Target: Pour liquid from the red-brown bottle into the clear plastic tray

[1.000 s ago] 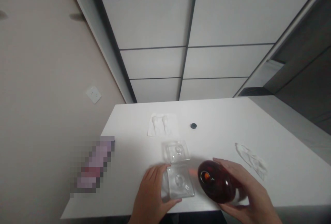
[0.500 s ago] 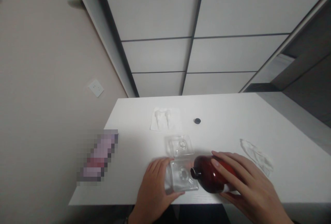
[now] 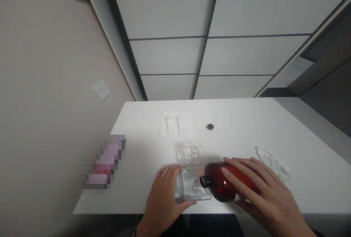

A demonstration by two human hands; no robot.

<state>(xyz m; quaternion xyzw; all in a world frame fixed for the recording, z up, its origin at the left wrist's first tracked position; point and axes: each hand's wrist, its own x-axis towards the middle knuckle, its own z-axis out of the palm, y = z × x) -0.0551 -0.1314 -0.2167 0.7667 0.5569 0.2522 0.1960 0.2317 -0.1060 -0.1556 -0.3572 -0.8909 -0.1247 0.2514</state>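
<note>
Far left, a beige wall (image 3: 41, 83) carries a white wall socket (image 3: 101, 90). At the near-left of the white table (image 3: 142, 120) lies a pixelated object (image 3: 103, 162), pink and lilac, its kind hidden by the blur. Left hand (image 3: 164, 189): fingers together and lying over the left edge of a clear plastic blister tray (image 3: 193, 189), thumb along its near edge, so the hand holds the tray flat and steady on the smooth top. The tray's other clear half (image 3: 192, 153) lies just beyond, joined at the seam, each half with a round recess. Farther off sit a white sheet with two small white moulded pieces (image 3: 175, 124) and a small black cap (image 3: 210, 126), apart from the hands. A dark red-brown bottle (image 3: 222, 182) lies on its side, black neck (image 3: 205, 181) pointing left, just over the tray's right part. Right hand (image 3: 263, 189): wide wrap, fingers (image 3: 241, 171) spread across the bottle's upper side, thumb hidden beneath. A spread grip like this seems sound, as it steadies the heavy body and leaves the neck free. Far right, a crumpled white tissue (image 3: 271, 165) lies near the fingertips.
</note>
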